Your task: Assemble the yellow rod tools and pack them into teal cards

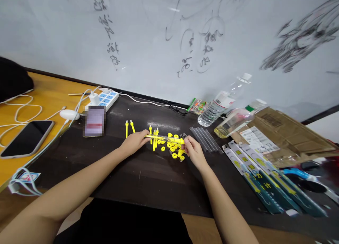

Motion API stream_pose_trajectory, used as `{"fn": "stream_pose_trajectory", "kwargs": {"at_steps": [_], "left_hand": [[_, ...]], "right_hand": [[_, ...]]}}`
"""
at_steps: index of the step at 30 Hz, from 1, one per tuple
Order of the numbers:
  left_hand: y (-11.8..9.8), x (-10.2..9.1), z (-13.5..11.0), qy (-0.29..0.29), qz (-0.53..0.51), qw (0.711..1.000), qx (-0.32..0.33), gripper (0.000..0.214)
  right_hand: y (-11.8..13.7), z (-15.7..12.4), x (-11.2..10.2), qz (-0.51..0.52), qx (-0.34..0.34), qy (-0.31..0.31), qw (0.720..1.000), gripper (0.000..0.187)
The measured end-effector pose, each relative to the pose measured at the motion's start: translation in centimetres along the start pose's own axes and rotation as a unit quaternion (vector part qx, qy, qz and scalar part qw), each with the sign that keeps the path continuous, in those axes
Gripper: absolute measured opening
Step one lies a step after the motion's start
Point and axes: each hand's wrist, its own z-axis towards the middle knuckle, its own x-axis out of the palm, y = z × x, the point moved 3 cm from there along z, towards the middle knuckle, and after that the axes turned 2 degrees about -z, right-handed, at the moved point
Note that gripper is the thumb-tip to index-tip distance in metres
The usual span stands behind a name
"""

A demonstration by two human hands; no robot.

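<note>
A clear tube with yellow end parts (166, 138) is held level between my two hands, above the dark table (137, 180). My left hand (135, 142) pinches its thin yellow left end. At the other end, the fingers of my right hand (194, 150) close around the yellow cap. Under and behind the tube lie several small yellow rings (174, 155), with a few springs among them. Several yellow rods with metal tips (126, 129) rest near my left hand. Clear empty tubes (205, 140) lie side by side beyond my right hand.
Packaged yellow tools (261, 180) and a cardboard package (280, 131) lie at the right. A water bottle (218, 104) and a bottle with yellowish liquid (235, 120) stand tilted in view near the whiteboard (148, 46). Leftward are a power strip (109, 97), cables and a phone (28, 138).
</note>
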Motion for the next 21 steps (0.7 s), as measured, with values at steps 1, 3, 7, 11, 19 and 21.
{"fn": "stream_pose_trajectory", "kwargs": {"at_steps": [1,3,7,11,19,21], "left_hand": [[0.0,-0.01,0.01,-0.002,0.001,1.0,0.0,0.027],[0.05,-0.03,0.02,-0.005,0.002,1.0,-0.003,0.027],[0.17,0.1,0.01,-0.005,-0.006,1.0,-0.002,0.027],[0.2,0.21,-0.02,-0.008,-0.009,1.0,0.003,0.028],[0.13,0.09,-0.1,-0.006,-0.004,1.0,0.0,0.028],[0.16,0.11,-0.1,-0.011,-0.005,1.0,0.002,0.028]], "right_hand": [[0.04,-0.02,-0.03,-0.004,-0.001,-0.003,1.0,0.034],[0.09,-0.07,-0.08,0.003,-0.004,-0.009,1.0,0.03],[-0.04,-0.13,-0.1,0.019,-0.005,-0.009,1.0,0.025],[-0.15,-0.1,-0.05,-0.03,-0.004,0.001,1.0,0.036],[-0.13,-0.2,0.1,0.008,-0.014,-0.005,1.0,0.024],[-0.18,-0.2,0.2,-0.004,-0.015,0.004,1.0,0.025]]}}
